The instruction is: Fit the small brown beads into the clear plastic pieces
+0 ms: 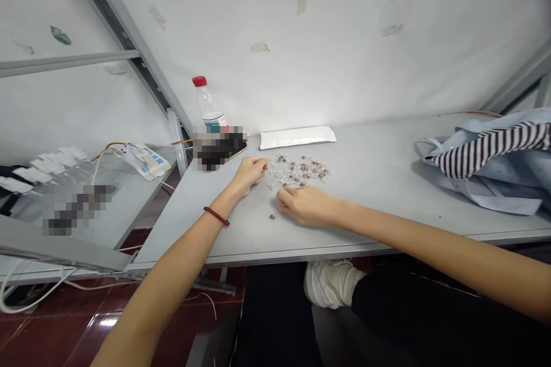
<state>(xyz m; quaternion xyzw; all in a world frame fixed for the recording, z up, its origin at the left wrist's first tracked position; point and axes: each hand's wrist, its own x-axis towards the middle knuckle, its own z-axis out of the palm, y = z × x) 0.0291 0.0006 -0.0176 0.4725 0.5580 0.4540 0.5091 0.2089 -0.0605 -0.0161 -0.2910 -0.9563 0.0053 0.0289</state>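
Small clear and brown pieces (305, 170) lie spread over the grey table (370, 166). At the left edge of this spread, my left hand (252, 174) is closed, fingertips pinched together; what they hold, if anything, is too small to name. My right hand (303, 204) rests at the near side of the spread with its fingers curled together and pointing left, their tips low at the table; anything between them is hidden. One brown piece (272, 217) lies apart, nearer the front edge. Behind the pieces lies a long white packet (298, 137).
A bottle with a red cap (210, 108) stands at the back left, beside a blurred dark object (221, 151). A power strip (147, 161) lies farther left. On the right is a light blue cloth bag (495, 169) with a striped band. Metal frame posts rise at the left.
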